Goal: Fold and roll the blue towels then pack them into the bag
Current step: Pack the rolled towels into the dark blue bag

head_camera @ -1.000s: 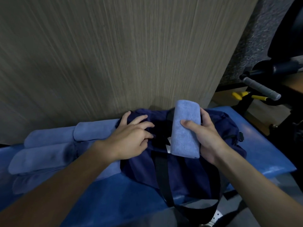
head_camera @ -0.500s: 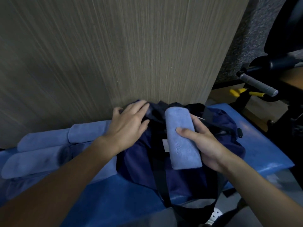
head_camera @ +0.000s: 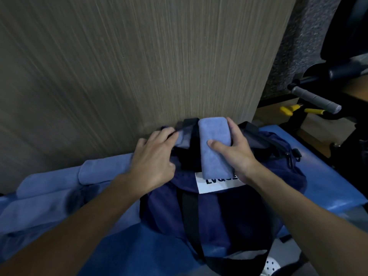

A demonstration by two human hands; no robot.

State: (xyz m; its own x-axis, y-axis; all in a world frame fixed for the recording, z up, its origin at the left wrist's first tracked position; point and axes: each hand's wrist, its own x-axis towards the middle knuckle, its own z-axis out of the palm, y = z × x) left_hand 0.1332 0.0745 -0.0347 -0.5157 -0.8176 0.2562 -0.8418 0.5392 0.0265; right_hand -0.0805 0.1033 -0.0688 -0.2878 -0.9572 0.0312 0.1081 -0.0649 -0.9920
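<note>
A dark navy bag (head_camera: 229,212) with black straps and a white label lies on the blue padded bench (head_camera: 326,188), against the wooden wall. My right hand (head_camera: 237,156) grips a rolled light-blue towel (head_camera: 215,148) over the bag's open top, thumb across its front. My left hand (head_camera: 155,162) holds the bag's left rim, fingers curled on the fabric by a black strap. Several more rolled blue towels (head_camera: 59,192) lie on the bench to the left of the bag.
A wood-grain wall panel (head_camera: 139,66) rises directly behind the bag. Black exercise equipment with a grey padded bar (head_camera: 316,100) and yellow handles (head_camera: 312,111) stands to the right. A white perforated shoe (head_camera: 271,266) shows below the bench edge.
My right hand has carried the rolled towel farther back over the bag's opening. My left hand has slid along the rim and pulled the fabric aside; the white label now shows.
</note>
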